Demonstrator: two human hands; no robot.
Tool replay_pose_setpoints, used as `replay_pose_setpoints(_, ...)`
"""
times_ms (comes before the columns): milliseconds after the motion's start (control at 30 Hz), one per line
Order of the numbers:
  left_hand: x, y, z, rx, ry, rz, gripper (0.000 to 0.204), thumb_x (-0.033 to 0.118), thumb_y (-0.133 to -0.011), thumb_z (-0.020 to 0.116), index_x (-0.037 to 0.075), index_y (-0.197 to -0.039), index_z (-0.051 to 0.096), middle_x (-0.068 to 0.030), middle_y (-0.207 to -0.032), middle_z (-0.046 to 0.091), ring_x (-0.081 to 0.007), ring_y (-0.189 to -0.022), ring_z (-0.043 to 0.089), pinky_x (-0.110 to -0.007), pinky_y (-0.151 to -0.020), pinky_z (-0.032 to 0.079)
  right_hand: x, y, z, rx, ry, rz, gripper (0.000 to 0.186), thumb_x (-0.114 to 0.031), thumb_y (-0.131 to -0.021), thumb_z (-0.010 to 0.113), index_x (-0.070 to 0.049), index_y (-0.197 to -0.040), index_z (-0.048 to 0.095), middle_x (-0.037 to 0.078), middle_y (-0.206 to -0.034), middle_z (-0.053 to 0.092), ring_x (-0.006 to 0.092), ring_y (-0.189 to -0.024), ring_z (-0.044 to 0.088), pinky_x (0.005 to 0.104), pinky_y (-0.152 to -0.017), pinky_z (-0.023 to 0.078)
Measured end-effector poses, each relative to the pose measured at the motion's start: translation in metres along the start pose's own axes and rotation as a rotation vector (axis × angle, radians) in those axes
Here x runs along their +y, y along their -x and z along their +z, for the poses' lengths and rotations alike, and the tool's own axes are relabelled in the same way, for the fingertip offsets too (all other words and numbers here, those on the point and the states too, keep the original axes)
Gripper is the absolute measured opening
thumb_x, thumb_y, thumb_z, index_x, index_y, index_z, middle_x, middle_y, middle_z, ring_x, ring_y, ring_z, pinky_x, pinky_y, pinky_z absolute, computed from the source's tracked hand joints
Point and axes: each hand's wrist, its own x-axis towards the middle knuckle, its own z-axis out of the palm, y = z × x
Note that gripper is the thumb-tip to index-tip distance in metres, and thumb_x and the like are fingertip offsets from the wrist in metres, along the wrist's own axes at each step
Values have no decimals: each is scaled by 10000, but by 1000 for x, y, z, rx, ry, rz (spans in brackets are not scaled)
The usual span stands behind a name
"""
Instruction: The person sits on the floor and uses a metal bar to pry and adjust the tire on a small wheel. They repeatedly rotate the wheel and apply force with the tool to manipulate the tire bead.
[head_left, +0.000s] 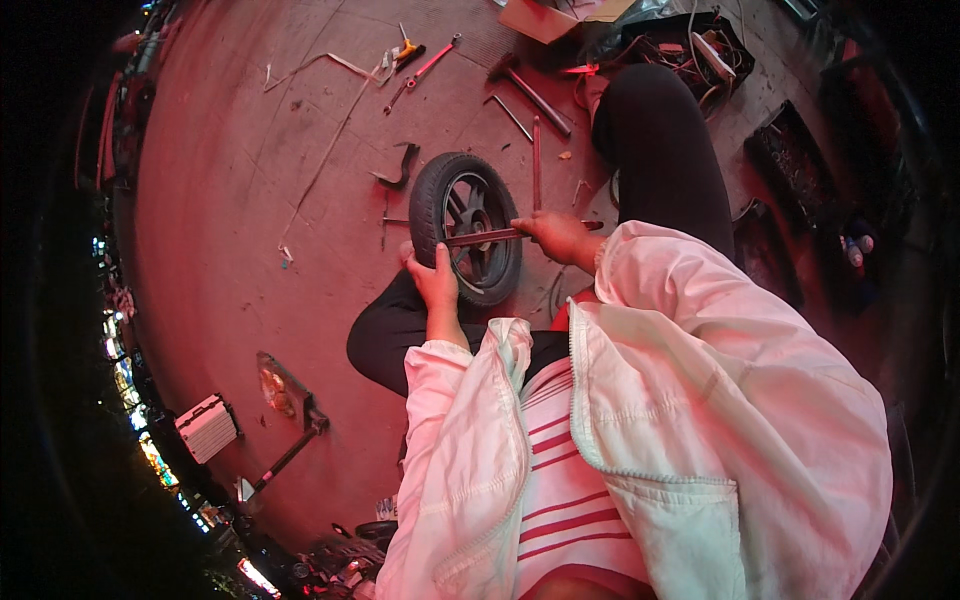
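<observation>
A small black wheel (428,205) with a tyre on a dark spoked rim stands tilted between my legs. My left hand (437,283) is closed on the tyre's near left edge, its thumb up against the sidewall. My right hand (560,238) is wrapped round a long flat metal tyre lever (487,237). The lever lies across the wheel's face, its far end at the tyre's edge by my left thumb. How deep its tip sits under the tyre bead I cannot tell. Another long bar (537,165) lies on the floor just beyond the wheel.
A hammer (540,100), a bent rod (510,118), a red-handled wrench (425,72) and a curved black piece (404,166) lie beyond the wheel. An open tool bag (735,55) and dark trays (795,150) are at right. A pale case (207,428) sits lower left.
</observation>
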Motion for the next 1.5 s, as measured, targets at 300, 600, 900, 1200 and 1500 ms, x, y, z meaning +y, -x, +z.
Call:
replay_pose_setpoints(300, 1, 8, -8, -34, 10, -38, 553, 319, -955, 472, -2, -1395, 376, -206, -1345, 498, -323, -1232, 483, -367, -1024, 353, 3, -7, 9, 25, 176, 6, 201, -166, -878, 500, -109, -978, 666, 161, -886, 677, 356, -859, 662, 472, -729, 518)
replay_pose_setpoints(600, 12, 19, -19, -209, 91, -99, 630, 321, -977, 464, -26, -1455, 247, -191, -1459, 363, -275, -1300, 398, -327, -1061, 303, 9, -19, 24, -57, 402, 63, 174, -139, -807, 550, -121, -903, 694, 136, -884, 684, 322, -863, 666, 458, -733, 508)
replay_pose_setpoints(900, 36, 32, -22, -275, 183, -94, 633, 275, -971, 489, -3, -1470, 216, -181, -1459, 364, -270, -1295, 397, -324, -1059, 299, 11, -27, 36, -88, 383, 141, 166, -124, -786, 557, -107, -806, 721, 128, -843, 699, 298, -798, 689, 431, -678, 535)
replay_pose_setpoints(1200, -5, 22, -23, -280, 38, 40, 765, 141, -866, 641, 16, -1475, 196, -178, -1420, 399, -262, -1245, 448, -323, -1042, 329, 13, -29, 38, -68, 389, 119, 161, -135, -773, 565, -110, -792, 723, 114, -825, 702, 297, -771, 689, 435, -684, 522)
replay_pose_setpoints(1500, 1, 25, -20, -279, -51, 127, 833, 93, -807, 688, 6, -1469, 190, -180, -1402, 409, -255, -1242, 448, -322, -1048, 327, 14, -33, 34, -71, 252, 251, 185, -127, -826, 536, -74, -810, 712, 149, -863, 695, 317, -806, 690, 439, -664, 556)
